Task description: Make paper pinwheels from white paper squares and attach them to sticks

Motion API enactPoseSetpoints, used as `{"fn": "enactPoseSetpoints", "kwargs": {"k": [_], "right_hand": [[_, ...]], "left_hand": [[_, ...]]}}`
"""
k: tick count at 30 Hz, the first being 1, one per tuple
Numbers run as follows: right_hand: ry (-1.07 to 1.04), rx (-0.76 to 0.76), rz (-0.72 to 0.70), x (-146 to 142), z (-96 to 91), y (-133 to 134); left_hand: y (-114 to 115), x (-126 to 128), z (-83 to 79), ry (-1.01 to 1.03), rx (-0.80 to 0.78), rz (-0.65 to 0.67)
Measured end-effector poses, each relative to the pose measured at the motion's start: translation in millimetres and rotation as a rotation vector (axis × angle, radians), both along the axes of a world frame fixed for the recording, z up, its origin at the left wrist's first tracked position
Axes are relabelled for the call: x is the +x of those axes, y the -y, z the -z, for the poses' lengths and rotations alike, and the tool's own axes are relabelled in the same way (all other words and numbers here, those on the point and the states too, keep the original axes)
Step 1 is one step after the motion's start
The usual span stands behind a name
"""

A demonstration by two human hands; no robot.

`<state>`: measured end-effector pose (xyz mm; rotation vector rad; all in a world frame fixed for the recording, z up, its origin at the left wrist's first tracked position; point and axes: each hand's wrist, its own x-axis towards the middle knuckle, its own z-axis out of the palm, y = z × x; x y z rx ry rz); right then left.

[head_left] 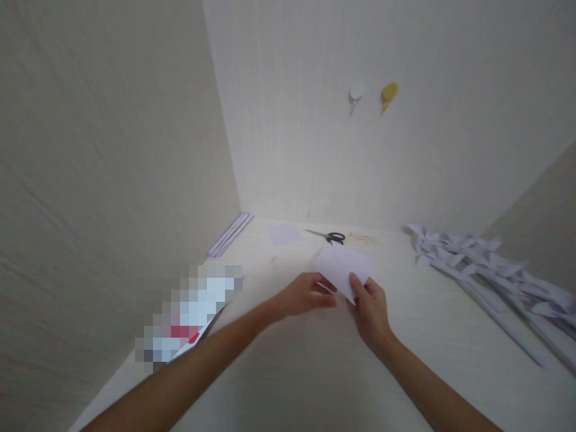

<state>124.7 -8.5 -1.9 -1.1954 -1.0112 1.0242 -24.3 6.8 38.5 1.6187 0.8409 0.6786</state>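
Note:
A white sheet of paper [344, 264], roughly square, is held up off the table at a slant. My right hand [371, 306] pinches its near corner, thumb on top and fingers underneath. Beside the sheet's left edge, my left hand [310, 295] has its thumb and fingers apart with nothing between them; whether a fingertip touches the paper I cannot tell. Just beyond the sheet lie scissors [330, 236] with black handles, blades pointing left. Another flat square of paper [285, 234] rests left of the scissors.
Several rolled paper sticks [231, 234] lie by the left wall. A blurred-out device [193, 318] leans at the near left. Paper pinwheel-like pieces on sticks [490, 270] fill the right side. Two hooks, white [355, 95] and yellow [389, 92], are on the back wall.

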Motion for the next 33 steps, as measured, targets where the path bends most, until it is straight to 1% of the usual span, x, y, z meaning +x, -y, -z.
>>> {"fn": "enactPoseSetpoints", "kwargs": {"k": [1,2,3,4,5,6,7,8,9,10,12,14,16,20,22,24,25,29,31,33], "right_hand": [[-0.039,0.013,0.002,0,-0.5,0],[-0.078,0.019,0.002,-1,-1.1,0],[-0.102,0.02,-0.004,-1,-1.9,0],[-0.111,0.017,-0.017,-2,-2.6,0],[-0.107,0.012,-0.029,-3,-3.3,1],[-0.096,0.003,-0.039,-3,-3.9,1],[-0.081,-0.007,-0.048,-3,-4.2,1],[-0.065,-0.015,-0.057,-3,-4.4,2],[-0.053,-0.019,-0.066,-3,-4.4,2],[-0.044,-0.016,-0.078,-3,-4.2,2],[-0.04,0.001,-0.106,-3,-3.6,2],[-0.032,0.011,-0.123,-2,-2.8,1],[-0.014,0.017,-0.114,-2,-2.1,1],[-0.001,0.024,-0.112,-2,-0.9,0],[-0.003,0.016,-0.129,-2,-0.6,0],[-0.008,0.006,-0.134,-2,-0.8,1],[-0.011,0.002,-0.136,-2,-1.1,1],[-0.021,-0.002,-0.151,-4,-2.9,2],[-0.001,0.004,-0.148,-4,-3.0,2],[0.029,0.014,-0.134,-3,-2.4,2]], "left_hand": [[-8,-11,-7.3,-0.107,0.017,0.072],[-19,-24,-14.4,-0.218,0.03,0.111],[-30,-37,-20.6,-0.332,0.094,0.065],[-41,-50,-25.3,-0.469,0.217,-0.035],[-53,-64,-28.2,-0.619,0.372,-0.158],[-64,-77,-29.0,-0.771,0.524,-0.306],[-75,-90,-27.9,-0.944,0.616,-0.382],[-83,-101,-25.2,-1.096,0.676,-0.428],[-91,-111,-21.2,-1.234,0.689,-0.452],[-97,-119,-16.4,-1.334,0.68,-0.444],[-105,-130,-6.1,-1.455,0.597,-0.476],[-109,-136,2.8,-1.496,0.526,-0.533],[-111,-137,9.5,-1.489,0.462,-0.593],[-110,-136,16.4,-1.432,0.387,-0.673],[-107,-134,18.0,-1.423,0.385,-0.663],[-103,-129,18.6,-1.413,0.415,-0.611],[-101,-127,18.5,-1.408,0.431,-0.608],[-94,-115,14.3,-1.381,0.52,-0.58],[-91,-112,10.6,-1.372,0.541,-0.587],[-90,-114,7.4,-1.379,0.529,-0.632]]}}
